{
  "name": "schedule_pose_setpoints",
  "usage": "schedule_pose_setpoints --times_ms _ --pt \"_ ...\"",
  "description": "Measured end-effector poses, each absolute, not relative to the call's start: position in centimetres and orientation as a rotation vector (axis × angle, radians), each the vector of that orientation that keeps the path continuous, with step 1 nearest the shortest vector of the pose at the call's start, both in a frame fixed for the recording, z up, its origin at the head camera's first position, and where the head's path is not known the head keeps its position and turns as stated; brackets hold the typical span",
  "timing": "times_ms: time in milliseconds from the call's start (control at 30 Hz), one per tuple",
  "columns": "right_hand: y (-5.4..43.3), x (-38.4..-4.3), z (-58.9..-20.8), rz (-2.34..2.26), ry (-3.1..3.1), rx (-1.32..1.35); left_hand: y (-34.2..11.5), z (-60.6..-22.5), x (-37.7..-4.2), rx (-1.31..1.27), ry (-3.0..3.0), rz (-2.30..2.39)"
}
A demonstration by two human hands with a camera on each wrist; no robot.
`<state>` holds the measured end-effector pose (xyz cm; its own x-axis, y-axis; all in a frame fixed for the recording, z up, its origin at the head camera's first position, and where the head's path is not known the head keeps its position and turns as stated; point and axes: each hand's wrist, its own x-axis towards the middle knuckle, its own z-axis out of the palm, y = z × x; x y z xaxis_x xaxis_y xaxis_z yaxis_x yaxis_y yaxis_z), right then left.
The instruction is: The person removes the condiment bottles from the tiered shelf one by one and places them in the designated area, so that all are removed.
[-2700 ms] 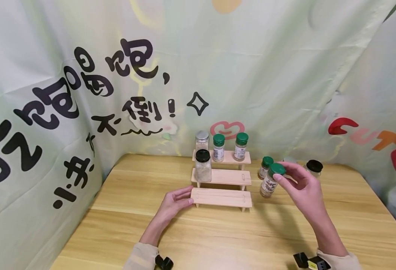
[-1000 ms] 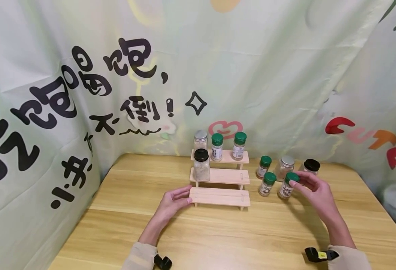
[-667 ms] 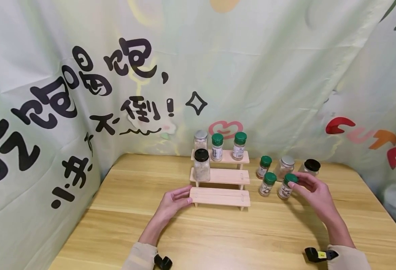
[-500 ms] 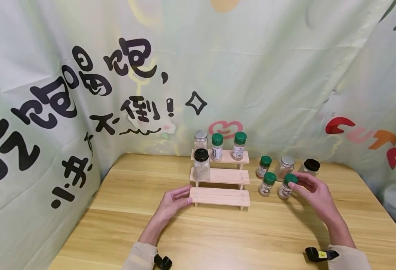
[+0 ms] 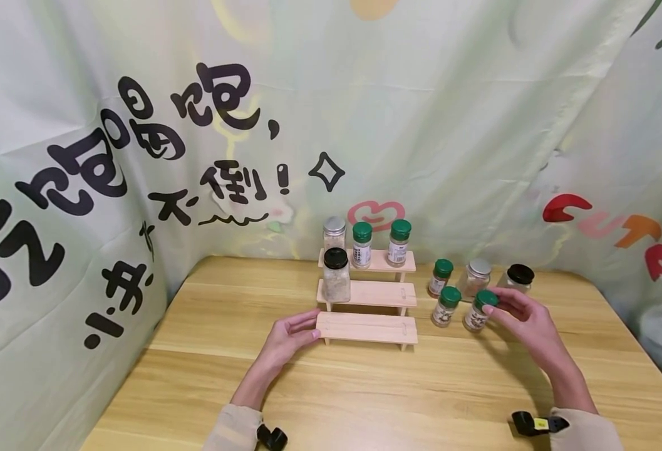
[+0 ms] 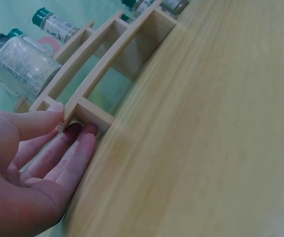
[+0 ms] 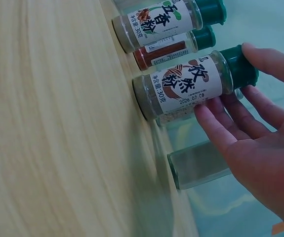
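My right hand (image 5: pixel 525 319) pinches the green cap of a cumin powder jar (image 7: pixel 186 86), thumb on one side and fingers on the other. The jar stands upright on the table in the head view. Left of it is a green-capped five-spice powder jar (image 7: pixel 159 22); a smaller green-capped jar with red contents (image 7: pixel 169 52) is behind. My left hand (image 5: pixel 287 338) holds the left end of the lowest step of a three-step wooden rack (image 5: pixel 367 327). In the left wrist view its thumb lies on the step's end, with fingertips below by the leg.
A silver-lidded jar (image 5: pixel 473 282) and a black-lidded jar (image 5: pixel 518 279) stand behind the right hand. On the rack's top step are a silver-lidded jar (image 5: pixel 334 233) and two green-capped jars (image 5: pixel 362 247). A black-lidded jar (image 5: pixel 336 282) occupies the middle step. A printed curtain (image 5: pixel 449 125) hangs behind the table.
Since the oldest frame, my right hand has moved right with its grip on a green cap, and two green-capped jars now show in front instead of one. The left hand stays put.
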<state>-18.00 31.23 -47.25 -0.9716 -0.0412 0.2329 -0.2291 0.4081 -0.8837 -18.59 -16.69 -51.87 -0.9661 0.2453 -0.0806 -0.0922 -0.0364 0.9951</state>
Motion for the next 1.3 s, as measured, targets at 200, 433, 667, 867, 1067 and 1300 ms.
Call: schedule_pose_setpoints --times_ms 200,433,667,867,1067,1300 --pt "31.4 -17.9 -47.0 1.556 -2.498 0.271 -16.7 -51.9 -18.6 0.16 1.992 2.105" --pt "31.1 -17.6 -45.2 1.639 -2.341 0.29 -16.6 -51.8 -18.6 0.16 2.004 2.115" --pt "30.1 -16.9 -43.5 1.638 -2.276 0.318 -16.6 -51.9 -18.5 0.154 2.001 2.113" --pt "28.6 -16.6 -42.5 1.605 -2.262 0.381 -16.6 -51.9 -18.5 0.153 1.99 2.12" --pt "26.8 -16.5 -42.2 1.627 -2.224 0.451 -16.5 -51.9 -18.5 0.158 1.993 2.119" --pt "24.3 -16.5 -42.1 1.621 -2.192 0.464 -16.6 -51.9 -18.6 0.162 2.003 2.12"
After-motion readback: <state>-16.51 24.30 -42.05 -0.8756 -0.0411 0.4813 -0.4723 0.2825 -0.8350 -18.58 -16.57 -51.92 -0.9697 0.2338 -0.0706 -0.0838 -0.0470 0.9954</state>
